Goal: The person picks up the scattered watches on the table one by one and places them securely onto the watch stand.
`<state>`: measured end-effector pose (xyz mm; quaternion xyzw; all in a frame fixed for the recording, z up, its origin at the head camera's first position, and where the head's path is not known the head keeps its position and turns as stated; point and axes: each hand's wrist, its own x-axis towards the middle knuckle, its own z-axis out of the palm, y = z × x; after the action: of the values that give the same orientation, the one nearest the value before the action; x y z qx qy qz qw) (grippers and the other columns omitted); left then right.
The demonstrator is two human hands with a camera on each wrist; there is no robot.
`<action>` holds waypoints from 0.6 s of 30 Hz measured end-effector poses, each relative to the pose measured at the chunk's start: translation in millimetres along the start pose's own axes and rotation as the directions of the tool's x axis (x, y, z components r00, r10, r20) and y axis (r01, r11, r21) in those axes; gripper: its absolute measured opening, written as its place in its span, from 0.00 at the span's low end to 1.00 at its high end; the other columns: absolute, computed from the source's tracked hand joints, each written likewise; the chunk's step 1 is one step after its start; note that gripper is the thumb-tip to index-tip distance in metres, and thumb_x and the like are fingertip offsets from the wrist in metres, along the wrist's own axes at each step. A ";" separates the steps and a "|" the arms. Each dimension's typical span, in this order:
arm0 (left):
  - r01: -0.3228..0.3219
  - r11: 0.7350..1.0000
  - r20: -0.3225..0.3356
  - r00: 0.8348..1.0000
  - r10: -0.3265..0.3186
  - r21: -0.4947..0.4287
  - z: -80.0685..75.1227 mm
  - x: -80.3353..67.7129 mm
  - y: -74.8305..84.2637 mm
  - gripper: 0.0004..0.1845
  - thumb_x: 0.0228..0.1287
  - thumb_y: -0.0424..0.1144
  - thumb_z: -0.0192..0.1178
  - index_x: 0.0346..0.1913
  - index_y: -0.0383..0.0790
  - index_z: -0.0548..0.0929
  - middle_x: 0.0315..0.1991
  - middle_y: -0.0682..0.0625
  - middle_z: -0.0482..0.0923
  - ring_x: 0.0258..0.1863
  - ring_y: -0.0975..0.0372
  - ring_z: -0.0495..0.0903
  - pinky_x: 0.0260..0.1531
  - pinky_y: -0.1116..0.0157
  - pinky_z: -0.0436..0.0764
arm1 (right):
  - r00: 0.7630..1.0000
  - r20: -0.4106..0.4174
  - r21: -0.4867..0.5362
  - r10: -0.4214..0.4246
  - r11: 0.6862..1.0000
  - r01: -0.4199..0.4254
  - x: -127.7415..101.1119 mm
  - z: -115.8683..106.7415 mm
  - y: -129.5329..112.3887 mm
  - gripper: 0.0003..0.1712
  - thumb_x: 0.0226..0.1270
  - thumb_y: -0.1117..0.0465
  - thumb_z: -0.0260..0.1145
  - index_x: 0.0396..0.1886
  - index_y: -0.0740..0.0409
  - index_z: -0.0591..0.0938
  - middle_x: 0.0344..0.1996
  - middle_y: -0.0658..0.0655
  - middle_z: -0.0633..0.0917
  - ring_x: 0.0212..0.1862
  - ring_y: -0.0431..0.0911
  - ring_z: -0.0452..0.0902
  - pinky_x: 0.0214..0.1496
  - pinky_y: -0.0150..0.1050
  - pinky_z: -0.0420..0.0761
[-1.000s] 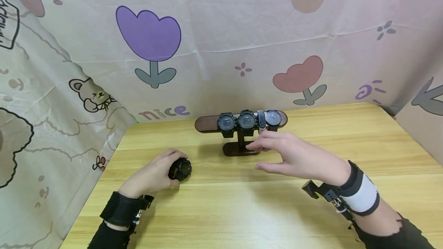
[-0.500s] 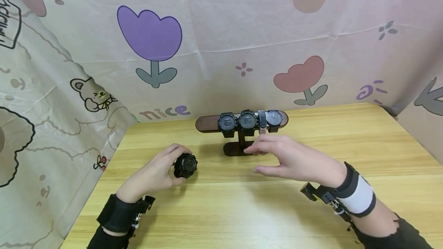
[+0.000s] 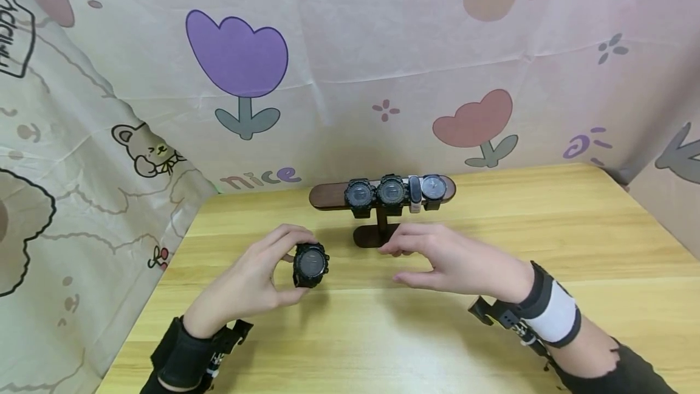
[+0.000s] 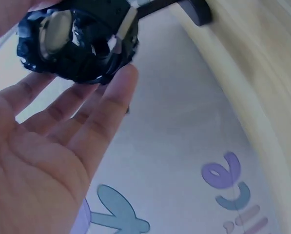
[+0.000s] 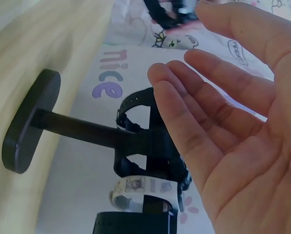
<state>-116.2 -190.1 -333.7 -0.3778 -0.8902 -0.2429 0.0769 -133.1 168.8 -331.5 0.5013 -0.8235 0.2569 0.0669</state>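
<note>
Left to right. The left hand holds a chunky black watch pinched between thumb and fingertips, lifted just clear of the worktop, dial turned toward the wearer; the strap is closed into a loop. In the left wrist view the same watch rests against the fingertips, its metal case back turned toward the palm, so the grip is on the case rim and not on the strap. Holding it by the rim keeps the loop free.

At centre stands a dark wooden watch stand: a round foot, a short post and a horizontal bar. Four watches are ringed around the bar's middle and right part; the bar's left end is bare and points toward the held watch.

The right hand hovers just in front of the stand's foot, fingers spread and relaxed, gripping nothing. The right wrist view shows its open palm beside the stand, apart from it, though whether a fingertip brushes the post cannot be told.

Compared with one second earlier, the left hand has carried the watch rightward and up from the worktop, from well left of the stand to near its foot, and the right hand has drawn back and lower, away from the bar.
</note>
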 end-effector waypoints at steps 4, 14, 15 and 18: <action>-0.050 0.998 -0.049 0.998 0.048 -0.041 1.1 0.6 10.9 0.42 0.47 0.36 0.85 0.67 0.47 0.78 0.66 0.51 0.78 0.59 0.61 0.84 0.50 0.65 0.90 | 1.000 0.015 0.034 0.000 0.999 0.000 1.8 5.3 -1.9 0.18 0.72 0.57 0.76 0.58 0.53 0.88 0.50 0.46 0.88 0.51 0.39 0.87 0.54 0.34 0.89; -0.117 0.988 -0.133 0.986 0.103 -0.097 14.8 4.1 36.7 0.42 0.45 0.34 0.85 0.66 0.46 0.78 0.68 0.50 0.76 0.62 0.58 0.83 0.50 0.65 0.90 | 0.996 -0.017 0.095 -0.091 0.991 0.092 6.4 15.8 -7.6 0.09 0.73 0.60 0.74 0.51 0.51 0.89 0.46 0.46 0.89 0.48 0.35 0.86 0.52 0.28 0.87; -0.123 0.987 -0.137 0.985 0.108 -0.100 16.3 4.6 38.6 0.42 0.45 0.34 0.85 0.66 0.46 0.78 0.68 0.50 0.76 0.62 0.58 0.83 0.51 0.66 0.90 | 0.995 -0.020 0.101 -0.097 0.990 0.099 6.8 16.4 -8.4 0.09 0.73 0.60 0.74 0.50 0.51 0.89 0.46 0.46 0.89 0.48 0.35 0.86 0.52 0.27 0.86; -0.151 0.982 -0.150 0.980 0.133 -0.116 20.8 6.4 43.4 0.42 0.46 0.34 0.85 0.66 0.45 0.77 0.68 0.49 0.76 0.61 0.57 0.83 0.53 0.65 0.90 | 0.993 -0.028 0.129 -0.118 0.984 0.121 7.4 17.6 -11.2 0.08 0.74 0.61 0.73 0.50 0.50 0.89 0.45 0.45 0.90 0.47 0.35 0.87 0.52 0.26 0.86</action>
<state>-88.9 -150.0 -333.6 -0.4262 -0.8361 -0.3188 0.1330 -124.6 150.2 -339.9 0.5506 -0.7726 0.3108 0.0577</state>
